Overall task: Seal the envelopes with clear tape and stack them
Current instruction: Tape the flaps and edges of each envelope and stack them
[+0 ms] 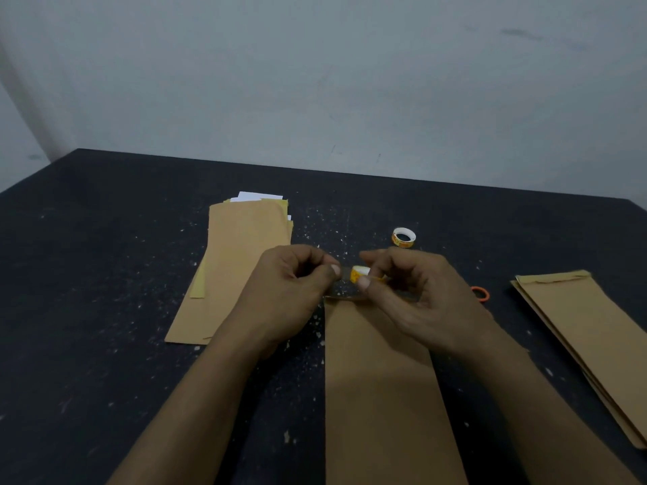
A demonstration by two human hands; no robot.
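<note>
A long brown envelope [381, 386] lies lengthwise on the black table [105, 309] in front of me. Above its far end, my right hand [416, 295] holds a small yellow-and-white roll of clear tape [360, 273] between thumb and fingers. My left hand [290, 292] pinches the free end of a clear tape strip [345, 287] pulled from that roll, stretched over the envelope's top edge. A pile of brown envelopes [241, 260] with white paper showing at its far end lies to the left. Another stack of brown envelopes [591, 337] lies at the right.
A second tape roll [403, 237] stands on the table beyond my hands. An orange ring [480, 294] lies just right of my right hand. Small white specks are scattered over the table. A pale wall rises behind the table's far edge.
</note>
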